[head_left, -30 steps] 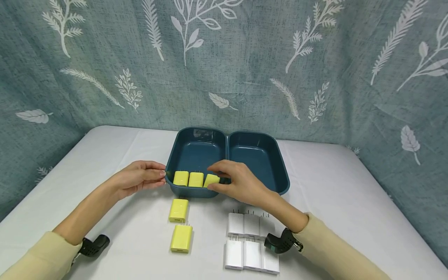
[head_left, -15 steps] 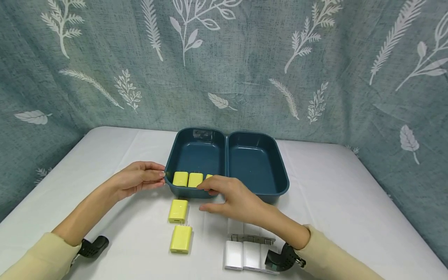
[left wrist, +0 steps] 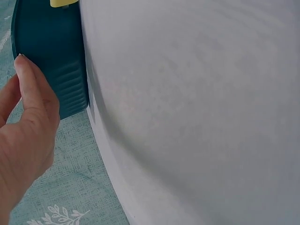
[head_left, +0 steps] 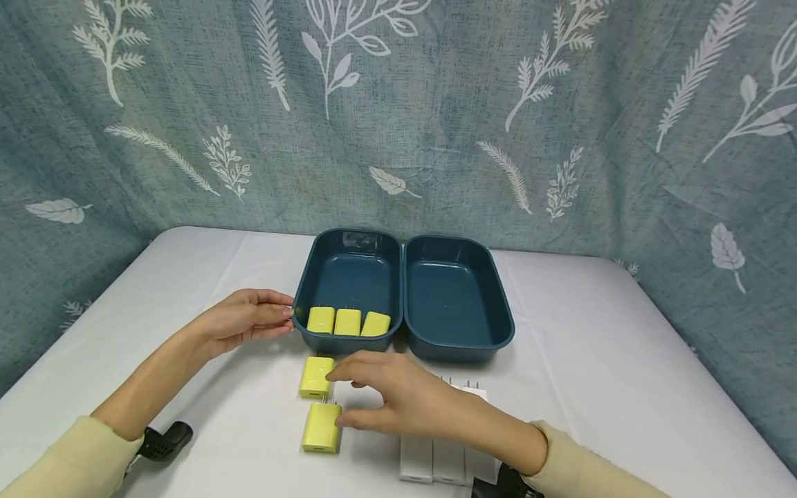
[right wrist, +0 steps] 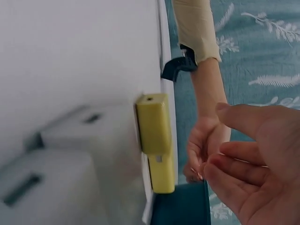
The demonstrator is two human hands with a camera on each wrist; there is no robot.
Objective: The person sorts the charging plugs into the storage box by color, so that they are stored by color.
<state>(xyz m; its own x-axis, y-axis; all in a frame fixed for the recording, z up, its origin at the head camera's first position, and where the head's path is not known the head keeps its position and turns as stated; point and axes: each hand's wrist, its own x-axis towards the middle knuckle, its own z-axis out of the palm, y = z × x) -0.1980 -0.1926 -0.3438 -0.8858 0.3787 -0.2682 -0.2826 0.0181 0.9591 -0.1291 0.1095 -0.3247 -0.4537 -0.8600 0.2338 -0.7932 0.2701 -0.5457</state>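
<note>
In the head view you have two dark blue containers side by side on the white table (head_left: 579, 387). The left bin (head_left: 355, 277) holds three yellow chargers (head_left: 347, 322) in a row along its near wall; the first two stand square, and the one on the right leans a little. The right bin (head_left: 457, 297) shows its smooth floor. Your left hand (head_left: 249, 315) is at the outer side of the left bin, its relaxed fingers touching the wall rather than clenched on anything. Your right hand (head_left: 398, 391) is released, thumb and forefinger spread, and holds nothing. Beside its tips, on the table in front of the left bin, are a far loose charger (head_left: 315, 377) and a near loose charger (head_left: 321, 428), both yellow, one behind the other. White chargers (head_left: 416, 460) lie on the table beneath your right forearm, partly hidden by it.

In the left wrist view, your left fingertips meet the bin's upper edge, and a bit of yellow charger shows at the top.

In the right wrist view, your right fingers are apart from the two loose yellow chargers, which lie end to end near a blue bin wall. The white chargers are blurred.
</note>
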